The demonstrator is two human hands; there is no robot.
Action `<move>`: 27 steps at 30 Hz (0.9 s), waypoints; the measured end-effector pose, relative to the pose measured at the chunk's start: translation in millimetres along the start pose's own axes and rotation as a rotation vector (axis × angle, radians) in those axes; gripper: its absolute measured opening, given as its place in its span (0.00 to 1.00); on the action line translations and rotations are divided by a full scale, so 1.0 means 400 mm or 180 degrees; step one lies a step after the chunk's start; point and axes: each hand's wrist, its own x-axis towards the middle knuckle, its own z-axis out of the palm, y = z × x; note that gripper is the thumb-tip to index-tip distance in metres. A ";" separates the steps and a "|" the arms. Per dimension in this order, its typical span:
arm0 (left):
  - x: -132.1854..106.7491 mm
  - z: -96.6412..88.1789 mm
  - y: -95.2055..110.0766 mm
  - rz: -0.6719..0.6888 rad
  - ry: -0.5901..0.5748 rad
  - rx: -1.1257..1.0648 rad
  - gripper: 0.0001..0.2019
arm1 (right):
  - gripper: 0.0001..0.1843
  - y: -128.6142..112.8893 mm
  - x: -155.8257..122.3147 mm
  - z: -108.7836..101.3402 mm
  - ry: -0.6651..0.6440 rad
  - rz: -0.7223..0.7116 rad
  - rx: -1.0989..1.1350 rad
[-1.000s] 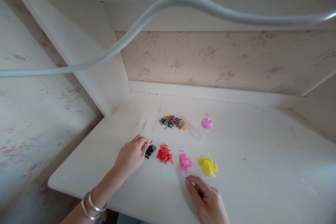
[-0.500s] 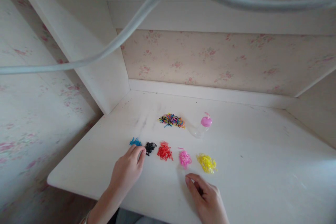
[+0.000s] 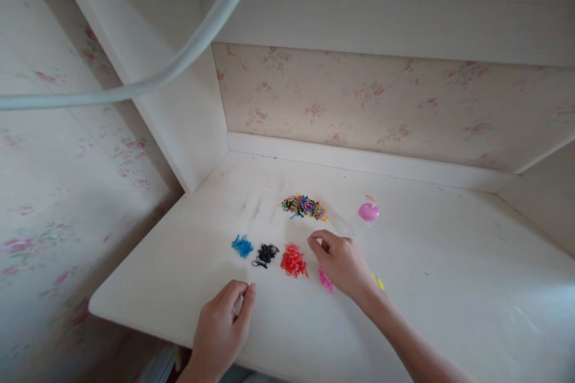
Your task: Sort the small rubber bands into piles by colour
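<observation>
Mixed heap: a loose heap of small elastic bands in many colours (image 3: 304, 207) lies at mid-depth on the white wooden desk top (image 3: 449, 287), behind a row of one-colour piles.
Long axis: the heap is stretched left to right, roughly parallel to the back wall, with its right end a little nearer the person; it has no clear pointing end.
Right hand: the right hand (image 3: 342, 262) is stretched forward, fingertips just short of the heap. The fingers are loosely bent and slightly apart, with nothing seen between them.
Doing it well: the bands look tangled, so a light pinch with thumb and forefinger at the heap's near edge would probably lift one without dragging others.
Under the right hand: a pink pile (image 3: 325, 280) and a yellow pile (image 3: 378, 282) show only at their edges.
Rest of the row: red pile (image 3: 293, 261), black pile (image 3: 266, 254), blue pile (image 3: 242, 246), each apart from the next.
Left hand: the left hand (image 3: 223, 328) rests near the front edge, thumb close to forefinger; I cannot tell whether anything is pinched.
Beside the heap: a pink apple-shaped cap (image 3: 368, 212) on what looks like a clear container.
Overhead: a grey cable (image 3: 179, 64).
</observation>
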 end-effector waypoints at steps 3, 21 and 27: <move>-0.002 0.001 -0.001 0.0061 0.0039 -0.0016 0.13 | 0.18 -0.013 0.096 0.038 -0.0070 0.0201 -0.0569; 0.003 0.005 -0.009 0.0271 -0.0003 -0.0122 0.11 | 0.22 -0.010 0.210 0.093 0.0050 0.0301 -0.0919; 0.002 0.003 -0.007 0.0333 -0.0022 -0.0112 0.11 | 0.20 0.021 0.193 0.079 0.0204 0.0245 -0.0377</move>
